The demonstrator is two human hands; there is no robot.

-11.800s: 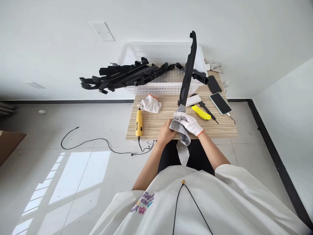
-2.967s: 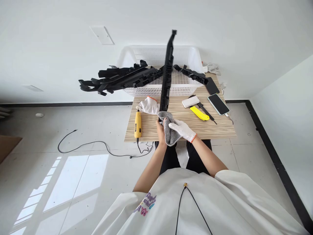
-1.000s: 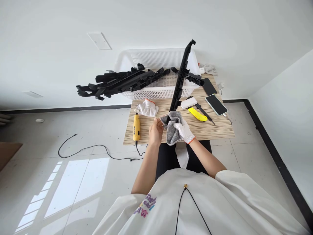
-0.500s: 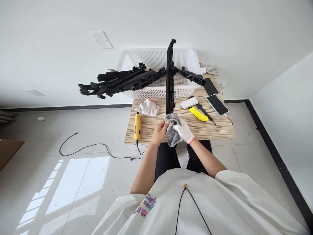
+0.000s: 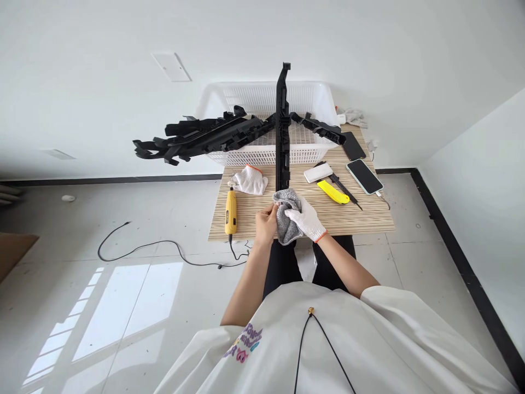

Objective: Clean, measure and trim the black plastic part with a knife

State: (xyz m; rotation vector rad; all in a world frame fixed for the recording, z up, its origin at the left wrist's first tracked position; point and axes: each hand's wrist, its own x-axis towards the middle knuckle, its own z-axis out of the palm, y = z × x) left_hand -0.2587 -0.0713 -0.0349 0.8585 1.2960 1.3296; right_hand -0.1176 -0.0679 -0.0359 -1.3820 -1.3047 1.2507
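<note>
A long black plastic part points away from me, its near end hidden under a grey cloth at the table's front edge. Bare, my left hand is closed at the left side of the cloth, pinching at that near end; what exactly lies between its fingers is partly covered. My right hand, in a white glove with an orange cuff, grips the cloth around the part's near end. Left of my hands lies a yellow rotary tool, and behind it a white glove.
At the back a white plastic basket carries several black plastic parts that overhang its left side, and another black part at right. On the right are a yellow utility knife, a white block and a phone.
The black part, the cloth and both hands have shifted slightly left. My right hand's grip on the cloth has changed a little, with the thumb lying further across it.
</note>
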